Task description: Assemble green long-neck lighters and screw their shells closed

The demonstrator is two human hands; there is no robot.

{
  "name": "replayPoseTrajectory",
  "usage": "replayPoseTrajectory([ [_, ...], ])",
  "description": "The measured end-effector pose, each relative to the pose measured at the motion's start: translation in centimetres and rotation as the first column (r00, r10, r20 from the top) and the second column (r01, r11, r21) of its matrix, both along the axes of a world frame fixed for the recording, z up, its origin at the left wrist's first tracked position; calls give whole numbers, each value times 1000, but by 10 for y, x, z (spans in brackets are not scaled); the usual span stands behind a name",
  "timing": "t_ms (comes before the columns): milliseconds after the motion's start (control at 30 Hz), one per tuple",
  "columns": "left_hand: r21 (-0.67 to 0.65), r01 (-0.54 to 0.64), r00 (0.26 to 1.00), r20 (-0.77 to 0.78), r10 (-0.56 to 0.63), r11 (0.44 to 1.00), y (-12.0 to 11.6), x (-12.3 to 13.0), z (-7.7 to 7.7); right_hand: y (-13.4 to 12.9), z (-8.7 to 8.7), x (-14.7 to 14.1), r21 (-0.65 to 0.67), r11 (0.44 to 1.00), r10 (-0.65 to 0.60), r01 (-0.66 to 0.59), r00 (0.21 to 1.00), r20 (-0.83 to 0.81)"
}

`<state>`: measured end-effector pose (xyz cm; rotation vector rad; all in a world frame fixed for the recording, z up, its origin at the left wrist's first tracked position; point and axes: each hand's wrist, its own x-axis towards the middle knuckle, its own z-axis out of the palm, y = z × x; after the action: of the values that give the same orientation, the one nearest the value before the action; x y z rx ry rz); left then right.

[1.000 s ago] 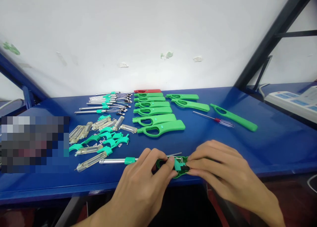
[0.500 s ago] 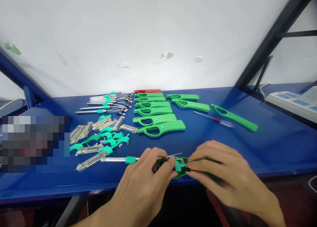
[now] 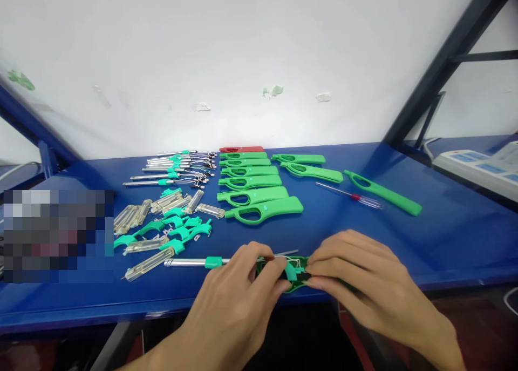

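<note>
A green lighter shell half (image 3: 298, 287) lies open-side up at the table's front edge, largely covered by my hands. My left hand (image 3: 245, 284) is closed on its left part, thumb and forefinger beside the teal trigger (image 3: 290, 272). My right hand (image 3: 360, 279) grips the shell's right part, its fingertips pressed at a small black igniter piece (image 3: 301, 276) next to the trigger. White wires (image 3: 297, 261) loop above these parts. To the left a metal lighter tube (image 3: 186, 262) with a teal collar (image 3: 213, 262) sticks out past my left hand.
Several green shell halves (image 3: 279, 206) and a red one (image 3: 243, 149) lie in the middle. A screwdriver (image 3: 366, 200) lies right of them. At left are wired metal tubes (image 3: 149, 183), clear fuel tanks (image 3: 149, 263) and teal triggers (image 3: 151, 227). A wall (image 3: 259, 52) stands behind.
Almost nothing has moved. My right fingertips have shifted slightly at the black igniter piece; my left hand keeps its hold on the shell.
</note>
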<state>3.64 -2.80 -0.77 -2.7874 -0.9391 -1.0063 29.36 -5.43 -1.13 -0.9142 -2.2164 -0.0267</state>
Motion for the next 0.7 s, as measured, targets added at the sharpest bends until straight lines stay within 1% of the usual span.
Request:
replayPoseTrajectory([
  [167,-4,30,999,25,-30,1000,1,1,0,0,1,0,-17,1000,-7,7,1000,-1],
  [433,-37,56,998,30,-55,998,1,-1,-2,-1,7,0,-28,1000,-4,5,999,40],
  [567,-21,59,998,27,-59,998,2,-1,-1,-1,9,0,-46,999,5,-2,999,50],
  [700,-85,77,997,38,-74,993,3,0,0,0,8,0,-73,997,15,-11,999,52],
])
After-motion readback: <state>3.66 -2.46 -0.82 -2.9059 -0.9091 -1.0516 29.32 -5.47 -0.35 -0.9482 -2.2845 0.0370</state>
